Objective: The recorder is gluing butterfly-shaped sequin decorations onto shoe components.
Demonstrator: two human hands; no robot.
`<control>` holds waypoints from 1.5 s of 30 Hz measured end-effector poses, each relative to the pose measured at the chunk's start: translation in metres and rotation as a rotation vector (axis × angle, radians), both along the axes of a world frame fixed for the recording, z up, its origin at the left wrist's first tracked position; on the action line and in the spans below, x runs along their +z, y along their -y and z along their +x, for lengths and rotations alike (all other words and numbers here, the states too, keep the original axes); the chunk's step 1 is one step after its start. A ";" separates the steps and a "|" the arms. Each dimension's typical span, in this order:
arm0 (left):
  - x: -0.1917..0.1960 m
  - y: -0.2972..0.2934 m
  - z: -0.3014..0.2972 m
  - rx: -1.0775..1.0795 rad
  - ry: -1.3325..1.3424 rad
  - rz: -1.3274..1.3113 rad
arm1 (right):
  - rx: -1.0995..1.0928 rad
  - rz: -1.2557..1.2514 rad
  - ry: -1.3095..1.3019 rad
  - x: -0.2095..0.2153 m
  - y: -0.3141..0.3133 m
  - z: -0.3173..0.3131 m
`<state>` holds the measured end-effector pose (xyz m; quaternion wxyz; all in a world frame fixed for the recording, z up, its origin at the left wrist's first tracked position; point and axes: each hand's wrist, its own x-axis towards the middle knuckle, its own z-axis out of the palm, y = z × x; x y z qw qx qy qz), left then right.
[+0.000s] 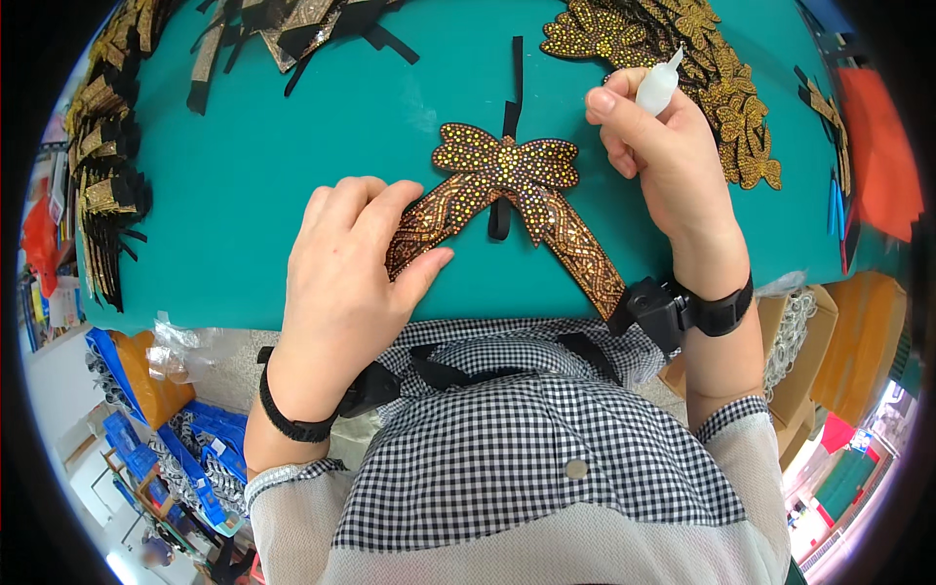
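Strap (429,216) end perhaps beneath left hand (346,249)

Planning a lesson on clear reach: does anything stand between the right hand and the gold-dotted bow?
Nothing visible: between the right hand, holding a white nozzle bottle, and the gold-dotted bow, green tabletop shows. The left hand covers part of the left patterned band, outside that path.
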<state>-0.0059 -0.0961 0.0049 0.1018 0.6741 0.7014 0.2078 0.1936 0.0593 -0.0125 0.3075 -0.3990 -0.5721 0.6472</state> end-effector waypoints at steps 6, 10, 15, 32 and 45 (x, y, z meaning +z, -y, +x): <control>0.002 -0.008 0.006 -0.035 0.037 0.112 | 0.069 0.240 0.194 0.002 0.012 -0.009; -0.013 -0.021 0.015 -0.071 0.109 0.225 | 0.196 0.428 0.363 0.004 0.015 -0.016; -0.024 -0.035 0.019 -0.034 0.083 0.247 | 0.224 0.497 0.386 0.004 0.015 -0.018; -0.025 -0.035 0.026 -0.036 -0.042 0.304 | 0.180 0.528 0.155 0.001 0.014 -0.018; -0.021 -0.030 0.026 -0.098 0.024 0.295 | 0.207 0.343 0.263 0.004 0.012 -0.015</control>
